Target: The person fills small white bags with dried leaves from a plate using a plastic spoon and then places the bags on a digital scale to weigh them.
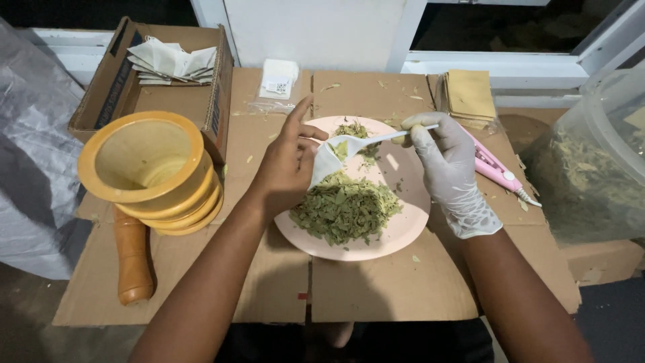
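Item 1: my left hand point(285, 168), bare, grip closed on a small white paper sachet point(324, 163), index finger raised, above the pink plate point(396, 232).
Item 2: my right hand point(447, 168), gloved white, grip closed on a white plastic spoon point(366, 141), bowl at the sachet mouth.
Item 3: heap of crushed green leaves point(344, 208) on the plate, mid cardboard sheet point(390, 289).
Item 4: yellow mortar point(151, 168) with wooden pestle point(132, 255), left edge.
Item 5: pink sealer tool point(500, 171), right edge.
Item 6: cardboard box point(114, 87) of empty sachets, far left corner.
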